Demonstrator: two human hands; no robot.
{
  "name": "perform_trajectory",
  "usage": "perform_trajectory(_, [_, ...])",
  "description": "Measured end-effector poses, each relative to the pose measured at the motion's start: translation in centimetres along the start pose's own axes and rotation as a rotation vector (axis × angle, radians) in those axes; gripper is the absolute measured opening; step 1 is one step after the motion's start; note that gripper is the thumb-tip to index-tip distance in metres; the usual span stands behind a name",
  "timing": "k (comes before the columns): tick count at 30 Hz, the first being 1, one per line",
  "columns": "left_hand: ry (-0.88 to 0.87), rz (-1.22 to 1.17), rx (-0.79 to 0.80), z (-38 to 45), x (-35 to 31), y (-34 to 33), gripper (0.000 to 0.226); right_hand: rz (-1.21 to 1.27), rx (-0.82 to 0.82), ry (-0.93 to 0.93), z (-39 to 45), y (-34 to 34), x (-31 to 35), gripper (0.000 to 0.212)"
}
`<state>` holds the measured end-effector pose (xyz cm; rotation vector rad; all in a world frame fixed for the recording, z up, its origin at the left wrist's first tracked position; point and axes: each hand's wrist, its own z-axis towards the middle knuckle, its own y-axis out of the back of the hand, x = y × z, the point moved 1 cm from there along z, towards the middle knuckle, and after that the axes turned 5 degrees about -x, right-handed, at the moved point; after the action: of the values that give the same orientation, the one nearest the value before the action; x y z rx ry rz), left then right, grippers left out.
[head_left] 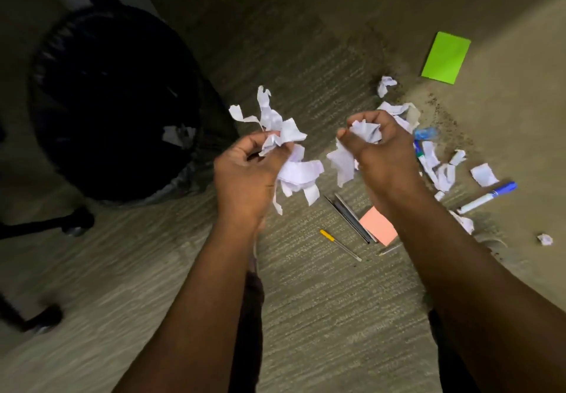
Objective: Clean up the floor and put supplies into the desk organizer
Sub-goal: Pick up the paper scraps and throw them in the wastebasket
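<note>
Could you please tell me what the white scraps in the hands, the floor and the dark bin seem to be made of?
The white scraps look like thin matte paper: torn edges, crumpled folds. The left hand and the right hand each grip a bunch. The floor looks like low-pile carpet, with a ribbed, woven texture. The dark bin is too dark to judge; a glossy liner, probably plastic film, shows at its base.

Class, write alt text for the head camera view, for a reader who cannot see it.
Seen from above, the left hand and right hand each grip torn white paper scraps over a carpeted floor. A black bin stands left; pens, a blue marker and sticky notes lie right.
</note>
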<state>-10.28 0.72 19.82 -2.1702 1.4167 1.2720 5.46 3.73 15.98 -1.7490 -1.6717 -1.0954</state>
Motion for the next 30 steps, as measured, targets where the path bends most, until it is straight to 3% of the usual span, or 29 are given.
perform_trajectory(5, [-0.114, -0.042, -0.169, 1.9, -4.9, 8.2, 0.012, 0.135, 0.187, 0.074, -3.0, -10.3, 5.6, 0.019])
perform_trajectory(12, [-0.211, -0.015, -0.343, 7.3, -6.3, 16.1, 0.008, 0.023, 0.343, 0.206, -4.8, -22.2, 8.2, 0.018])
perform_trajectory(19, [-0.265, 0.222, -0.372, 12.5, -3.6, 18.6, 0.021, -0.277, 0.526, 0.375, -4.4, -26.6, 6.0, 0.048])
perform_trajectory(23, [-0.207, 0.296, -0.314, 13.5, -1.7, 18.3, 0.033, -0.447, 0.623, 0.385, -3.7, -26.6, 4.5, 0.064])
perform_trajectory(26, [-0.162, 0.327, -0.257, 13.2, -0.5, 18.1, 0.038, -0.461, 0.593, 0.395, -3.8, -26.6, 4.0, 0.06])
perform_trajectory(30, [-0.206, 0.323, -0.27, 12.0, 0.0, 17.8, 0.045, -0.328, 0.321, 0.643, -4.8, -25.2, 4.5, 0.04])
